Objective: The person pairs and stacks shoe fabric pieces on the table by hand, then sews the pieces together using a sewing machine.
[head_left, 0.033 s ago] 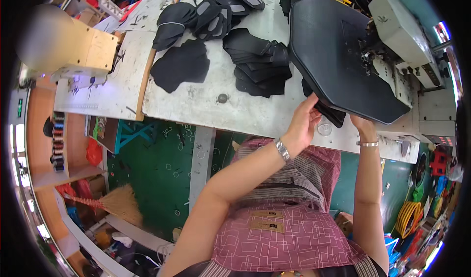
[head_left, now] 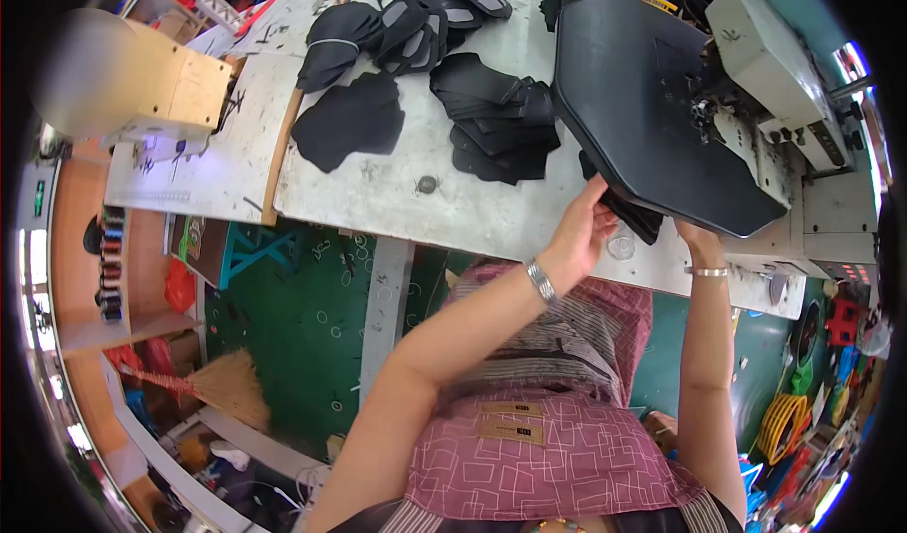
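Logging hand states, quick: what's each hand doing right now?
Left hand: fingers partly curled at the near edge of the black panel; grip cannot be told.
Right hand: partly hidden by the black panel; open or closed cannot be told.

A broad black panel (head_left: 642, 127) with a smooth, rounded rim and angled corners filled the upper right of the frame, its surface tilted. Right of centre, dark flat pieces (head_left: 641, 218) jutted from beneath its lower-left edge, partly hidden.
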`<state>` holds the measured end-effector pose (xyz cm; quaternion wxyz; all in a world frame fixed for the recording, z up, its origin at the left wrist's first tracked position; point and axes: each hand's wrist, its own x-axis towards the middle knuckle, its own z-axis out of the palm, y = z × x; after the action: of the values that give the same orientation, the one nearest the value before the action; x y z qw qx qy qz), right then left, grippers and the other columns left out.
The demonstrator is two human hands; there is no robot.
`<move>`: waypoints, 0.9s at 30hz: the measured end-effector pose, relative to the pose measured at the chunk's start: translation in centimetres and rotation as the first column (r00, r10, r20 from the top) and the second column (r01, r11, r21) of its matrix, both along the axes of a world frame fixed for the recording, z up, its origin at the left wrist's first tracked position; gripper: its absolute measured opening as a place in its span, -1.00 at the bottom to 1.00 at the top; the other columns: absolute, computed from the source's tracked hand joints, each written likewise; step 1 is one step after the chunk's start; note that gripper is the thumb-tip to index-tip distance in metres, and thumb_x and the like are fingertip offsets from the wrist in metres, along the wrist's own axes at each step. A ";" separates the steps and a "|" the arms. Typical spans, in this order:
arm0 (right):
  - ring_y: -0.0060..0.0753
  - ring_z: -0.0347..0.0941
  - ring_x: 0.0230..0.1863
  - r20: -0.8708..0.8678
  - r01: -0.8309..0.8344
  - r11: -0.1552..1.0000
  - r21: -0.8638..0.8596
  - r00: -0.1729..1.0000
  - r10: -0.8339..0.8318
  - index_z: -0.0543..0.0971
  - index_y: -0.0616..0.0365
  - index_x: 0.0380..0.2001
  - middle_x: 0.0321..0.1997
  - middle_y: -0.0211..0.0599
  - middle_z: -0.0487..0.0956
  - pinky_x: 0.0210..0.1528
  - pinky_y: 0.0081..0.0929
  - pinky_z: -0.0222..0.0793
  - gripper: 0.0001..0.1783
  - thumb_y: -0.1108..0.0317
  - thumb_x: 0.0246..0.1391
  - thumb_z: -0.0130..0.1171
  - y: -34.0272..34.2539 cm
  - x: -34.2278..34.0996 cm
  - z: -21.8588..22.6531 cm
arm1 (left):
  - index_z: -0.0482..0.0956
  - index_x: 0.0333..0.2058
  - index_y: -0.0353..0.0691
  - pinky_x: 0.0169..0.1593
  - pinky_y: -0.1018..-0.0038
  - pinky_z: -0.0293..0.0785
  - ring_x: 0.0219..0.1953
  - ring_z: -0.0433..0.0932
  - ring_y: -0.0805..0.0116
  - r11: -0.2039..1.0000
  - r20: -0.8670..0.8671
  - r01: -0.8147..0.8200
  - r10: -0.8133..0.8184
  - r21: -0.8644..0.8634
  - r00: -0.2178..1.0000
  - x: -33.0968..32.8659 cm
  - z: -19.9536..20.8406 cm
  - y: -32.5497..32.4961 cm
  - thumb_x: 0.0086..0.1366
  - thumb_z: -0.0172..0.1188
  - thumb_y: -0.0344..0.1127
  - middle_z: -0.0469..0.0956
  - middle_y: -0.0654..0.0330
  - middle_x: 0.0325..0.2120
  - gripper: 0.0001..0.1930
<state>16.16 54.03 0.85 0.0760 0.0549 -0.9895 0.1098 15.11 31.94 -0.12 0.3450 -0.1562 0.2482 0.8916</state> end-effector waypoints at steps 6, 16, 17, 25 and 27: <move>-0.07 0.37 0.05 -0.291 -0.146 0.961 -0.234 0.954 0.074 0.47 0.29 -0.04 0.05 0.00 0.46 0.11 -0.17 0.25 -0.60 0.29 0.08 0.13 1.1 -1.7 -2.3 | 0.29 0.01 -0.28 0.05 0.39 0.27 -0.04 0.33 0.43 0.880 -0.459 -0.147 -0.088 -0.451 0.884 1.0 2.7 2.0 0.18 0.22 0.09 0.37 0.19 -0.09 -0.37; -0.16 0.28 0.20 0.078 -0.163 0.841 -0.515 0.969 0.235 0.40 0.32 0.07 0.13 0.01 0.43 0.24 -0.34 0.09 -0.47 0.19 0.11 0.10 -5.9 -1.4 1.1 | 0.31 0.04 -0.27 0.05 0.41 0.36 -0.01 0.41 0.38 0.769 -0.370 -0.632 0.562 -0.097 0.740 -0.2 0.6 3.1 0.08 0.30 -0.36 0.43 0.18 -0.06 -0.45; -0.14 0.24 0.23 0.097 -0.163 0.816 -0.554 0.961 0.258 0.39 0.30 0.09 0.17 -0.01 0.39 0.28 -0.35 0.04 -0.45 0.18 0.10 0.11 -6.5 -0.7 2.3 | 0.36 0.02 -0.27 0.03 0.41 0.39 -0.05 0.45 0.38 0.744 -0.329 -0.654 0.589 -0.135 0.738 0.3 0.9 2.8 0.07 0.28 -0.39 0.47 0.18 -0.09 -0.49; -0.11 -0.02 0.38 -0.382 -0.639 0.282 -0.716 0.696 0.608 0.06 0.25 0.30 0.37 -0.07 0.09 0.39 -0.22 -0.19 -0.19 -0.02 0.13 -0.01 -20.0 6.1 5.9 | 0.36 0.04 -0.24 0.00 0.20 0.50 -0.10 0.53 0.22 0.736 -0.470 -0.672 0.623 0.081 0.625 11.9 6.6 -16.9 0.05 0.28 -0.34 0.50 0.11 -0.11 -0.46; -0.11 0.00 0.37 -0.300 -0.604 0.360 -0.711 0.724 0.621 0.10 0.25 0.28 0.36 -0.08 0.12 0.38 -0.21 -0.18 -0.26 0.17 0.12 0.05 -23.2 5.8 5.6 | 0.40 0.00 -0.27 0.03 0.17 0.49 -0.10 0.53 0.21 0.585 -0.492 -0.810 0.717 0.042 0.493 18.4 8.1 -23.8 0.04 0.27 -0.37 0.50 0.09 -0.13 -0.50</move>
<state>21.95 30.83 6.43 0.0353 0.3794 -0.7495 0.5414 33.49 8.15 7.96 -0.1742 -0.0679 0.3123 0.9314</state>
